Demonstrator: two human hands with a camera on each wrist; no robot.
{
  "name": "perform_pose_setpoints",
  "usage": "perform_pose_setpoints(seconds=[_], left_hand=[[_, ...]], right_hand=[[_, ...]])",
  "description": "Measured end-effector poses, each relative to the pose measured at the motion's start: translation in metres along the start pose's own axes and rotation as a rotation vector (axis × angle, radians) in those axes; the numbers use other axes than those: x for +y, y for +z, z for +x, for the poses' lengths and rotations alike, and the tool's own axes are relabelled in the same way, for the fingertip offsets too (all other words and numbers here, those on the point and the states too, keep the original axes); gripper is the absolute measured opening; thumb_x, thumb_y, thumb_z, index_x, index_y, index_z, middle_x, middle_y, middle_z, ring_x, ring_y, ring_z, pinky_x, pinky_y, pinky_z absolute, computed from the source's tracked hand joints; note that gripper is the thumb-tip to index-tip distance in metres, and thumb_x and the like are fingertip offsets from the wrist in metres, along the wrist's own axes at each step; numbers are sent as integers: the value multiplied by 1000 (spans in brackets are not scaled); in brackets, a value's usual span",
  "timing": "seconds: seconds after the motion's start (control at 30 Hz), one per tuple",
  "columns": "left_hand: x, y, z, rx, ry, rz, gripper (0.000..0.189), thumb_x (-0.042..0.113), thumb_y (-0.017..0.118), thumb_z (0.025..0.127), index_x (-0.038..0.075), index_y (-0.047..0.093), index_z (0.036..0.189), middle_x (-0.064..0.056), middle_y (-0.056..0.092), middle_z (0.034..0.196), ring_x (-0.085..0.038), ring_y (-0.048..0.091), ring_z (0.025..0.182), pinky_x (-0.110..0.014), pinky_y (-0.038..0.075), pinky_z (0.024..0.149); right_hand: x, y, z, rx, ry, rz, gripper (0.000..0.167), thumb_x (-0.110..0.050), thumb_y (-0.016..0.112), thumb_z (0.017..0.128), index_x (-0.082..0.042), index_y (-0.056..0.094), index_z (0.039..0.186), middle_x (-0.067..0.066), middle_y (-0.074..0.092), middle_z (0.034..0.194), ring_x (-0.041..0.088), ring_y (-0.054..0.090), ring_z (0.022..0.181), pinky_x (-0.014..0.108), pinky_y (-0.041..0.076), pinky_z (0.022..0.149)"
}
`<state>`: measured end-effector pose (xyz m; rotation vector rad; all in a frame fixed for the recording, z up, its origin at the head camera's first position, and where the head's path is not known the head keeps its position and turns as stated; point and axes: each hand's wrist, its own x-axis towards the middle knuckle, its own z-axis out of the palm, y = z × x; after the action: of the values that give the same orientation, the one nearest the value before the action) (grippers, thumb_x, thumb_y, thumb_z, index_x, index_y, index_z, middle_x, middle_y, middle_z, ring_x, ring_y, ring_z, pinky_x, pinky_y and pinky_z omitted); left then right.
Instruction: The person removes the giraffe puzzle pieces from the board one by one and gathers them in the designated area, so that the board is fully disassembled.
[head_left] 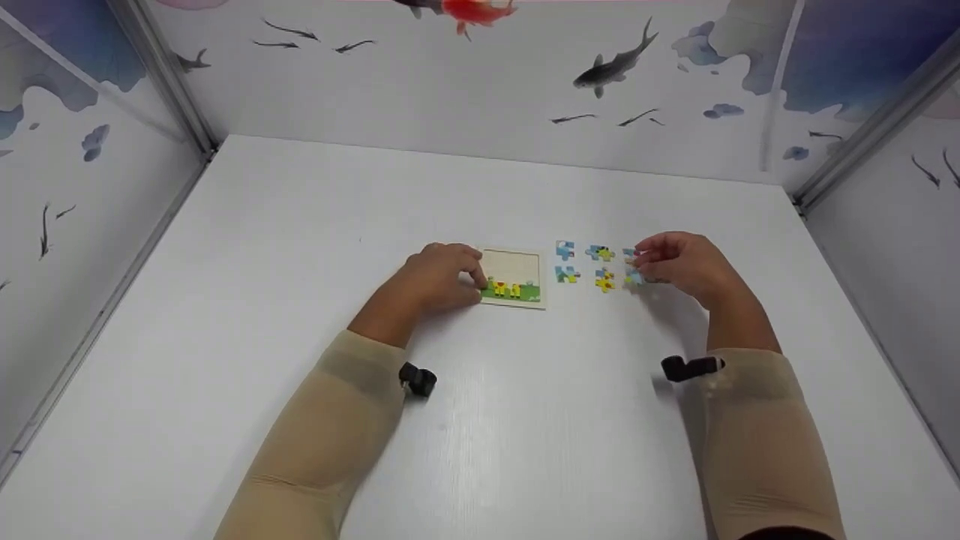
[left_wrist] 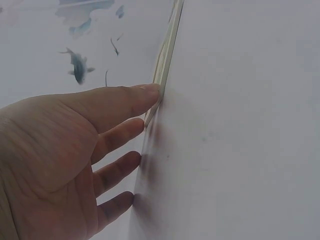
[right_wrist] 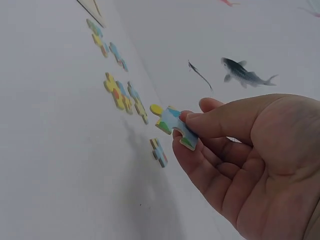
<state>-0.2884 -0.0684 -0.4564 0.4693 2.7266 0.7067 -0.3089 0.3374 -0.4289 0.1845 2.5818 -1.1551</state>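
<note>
A shallow wooden puzzle tray (head_left: 510, 264) lies on the table, with a green strip and yellow figures fitted along its near side. My left hand (head_left: 442, 277) holds the tray's left edge between thumb and index finger; in the left wrist view the other fingertips of the left hand (left_wrist: 55, 145) touch the table. My right hand (head_left: 679, 262) pinches a blue-and-green puzzle piece (right_wrist: 172, 121) with a yellow knob, raised off the table. Below it lies another puzzle piece (right_wrist: 158, 152), partly covered by the fingers in the head view.
Several loose puzzle pieces (head_left: 601, 253) lie right of the tray in rough rows, between it and my right hand. The white table (head_left: 480, 420) ends at a back wall (head_left: 450, 90) with printed fish. Side panels (head_left: 52, 225) stand left and right.
</note>
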Motion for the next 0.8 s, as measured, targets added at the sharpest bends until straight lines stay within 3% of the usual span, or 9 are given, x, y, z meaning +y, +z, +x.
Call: perform_pose_setpoints(seconds=[0.4,0.8], left_hand=[[0,0,0,-8,-4,6,15,28,74,97,34,81,110,12,52,164,-29,36,160,-57,30,130],[-3,2,1,7,15,0,16,27,72,97,35,81,108,12,53,163,-30,36,160,-57,32,128]], right_hand=[[14,1,8,18,60,-36,41,-21,79,98,-14,67,136,-1,75,117,16,66,105,24,57,84],[15,3,9,43,108,-88,45,-27,78,98,-15,63,139,6,65,122,26,56,114,33,50,92]])
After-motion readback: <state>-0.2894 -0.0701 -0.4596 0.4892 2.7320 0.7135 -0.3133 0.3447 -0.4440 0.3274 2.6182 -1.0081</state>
